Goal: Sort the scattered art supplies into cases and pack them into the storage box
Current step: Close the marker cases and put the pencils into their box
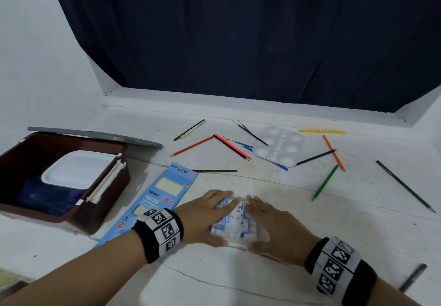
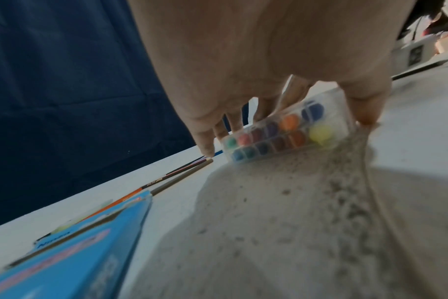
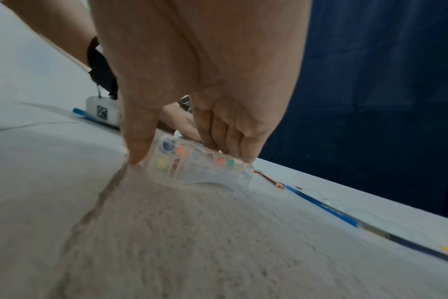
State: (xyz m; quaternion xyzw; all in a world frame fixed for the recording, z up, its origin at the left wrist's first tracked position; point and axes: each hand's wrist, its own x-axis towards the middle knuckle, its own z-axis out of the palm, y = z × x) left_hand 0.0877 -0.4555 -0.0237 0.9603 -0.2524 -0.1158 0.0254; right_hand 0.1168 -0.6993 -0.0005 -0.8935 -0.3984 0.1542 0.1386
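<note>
Both hands close on a clear plastic paint set point(image 1: 235, 224) lying flat on the white table point(image 1: 298, 246), at the near edge in front of the person. The left hand point(image 1: 205, 215) grasps its left side, fingers laid over the lid and thumb curled at the near corner; the right hand point(image 1: 269, 227) grasps the right side the same way, its thumb tip point(image 3: 136, 153) down against the table. The wrist views show rows of colour pans point(image 2: 276, 134) through the case wall.

The step in hand looks like shutting the paint set or lifting it for packing. Done well, that likely means even pressure from both sides so the lid seats square, then a level lift so the case does not spring open.

The brown storage box point(image 1: 102, 200) stands open to the left, its grey lid point(image 1: 95, 135) lying just behind it, with a white tray point(image 1: 78, 169) and something dark blue already inside. A blue pencil carton point(image 1: 152, 200) lies between the paint set and the box, so a carry leftward should pass above it rather than slide across it.

Farther back, loose coloured pencils point(image 1: 229, 146), a white mixing palette point(image 1: 279, 145) and a dark pencil point(image 1: 405, 186) lie scattered, well apart from the hands. A dark pen-like stick point(image 1: 412, 277) sits near the right wrist, close to the table's near edge, and could be knocked off by a careless elbow.
</note>
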